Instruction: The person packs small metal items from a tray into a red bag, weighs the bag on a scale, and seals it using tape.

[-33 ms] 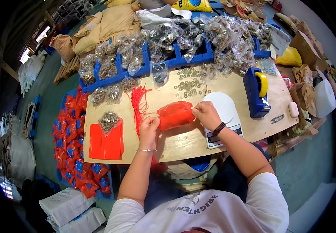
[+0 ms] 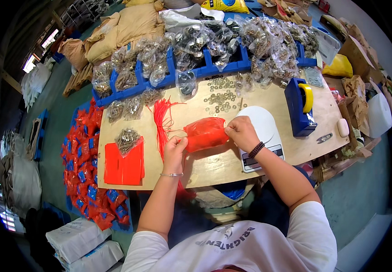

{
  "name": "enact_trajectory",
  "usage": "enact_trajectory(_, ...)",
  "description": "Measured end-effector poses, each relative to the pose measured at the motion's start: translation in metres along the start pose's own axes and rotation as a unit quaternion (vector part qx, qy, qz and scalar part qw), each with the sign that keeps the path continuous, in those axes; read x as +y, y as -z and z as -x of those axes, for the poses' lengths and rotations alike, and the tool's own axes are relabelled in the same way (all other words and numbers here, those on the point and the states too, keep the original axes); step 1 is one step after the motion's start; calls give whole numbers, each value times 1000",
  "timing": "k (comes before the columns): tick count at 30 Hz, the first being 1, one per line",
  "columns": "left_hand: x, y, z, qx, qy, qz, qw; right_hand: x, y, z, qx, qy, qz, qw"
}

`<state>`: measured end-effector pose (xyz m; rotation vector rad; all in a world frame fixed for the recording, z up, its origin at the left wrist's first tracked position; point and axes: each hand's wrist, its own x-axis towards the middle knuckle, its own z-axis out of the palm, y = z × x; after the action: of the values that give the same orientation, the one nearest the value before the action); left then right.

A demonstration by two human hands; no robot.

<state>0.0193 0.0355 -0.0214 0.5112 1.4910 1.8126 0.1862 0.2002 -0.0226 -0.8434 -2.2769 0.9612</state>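
Observation:
A filled red plastic bag (image 2: 205, 134) is stretched sideways between my hands above the front middle of the table. The fingers of my left hand (image 2: 175, 150) pinch its left end, and those of my right hand (image 2: 242, 135) pinch its right end. What fills the bag cannot be made out through the red film. Just beyond my left hand lies a bundle of thin red ties (image 2: 160, 122). A white kitchen scale (image 2: 258, 127) sits partly behind my right hand and wrist. Farther left, a clear bag of screws (image 2: 128, 141) rests on flat red bags (image 2: 122, 168).
Blue bins (image 2: 196, 75) heaped with clear hardware bags line the table's far side. Loose washers (image 2: 222, 97) lie before them. At right stand a blue tape dispenser (image 2: 298, 111) and a folding knife (image 2: 324, 138). Filled red packets (image 2: 85, 167) are piled beyond the table's left edge.

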Motion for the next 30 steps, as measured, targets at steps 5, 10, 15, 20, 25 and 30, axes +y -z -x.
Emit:
enact_trajectory(5, -18, 12, -2, 4, 87, -12, 996, -16, 3, 6, -17, 25, 127, 991)
enact_trajectory(10, -15, 7, 8, -1, 56, -87, 995, -16, 1, 11, -25, 21, 134, 990)
enact_trajectory(15, 10, -16, 19, -28, -306, -496, 812, -13, 4, 12, -32, 19, 135, 990)
enact_trajectory(20, 15, -25, 17, -38, -323, -575, 751, -17, 12, 13, -57, 28, 140, 988)
enact_trajectory(25, 10, -25, 13, -42, -282, -575, 767, -17, 20, 17, -49, 74, 120, 989)
enact_trajectory(30, 11, -27, 14, -43, -259, -568, 780, -13, 13, 17, -29, 125, 159, 979)
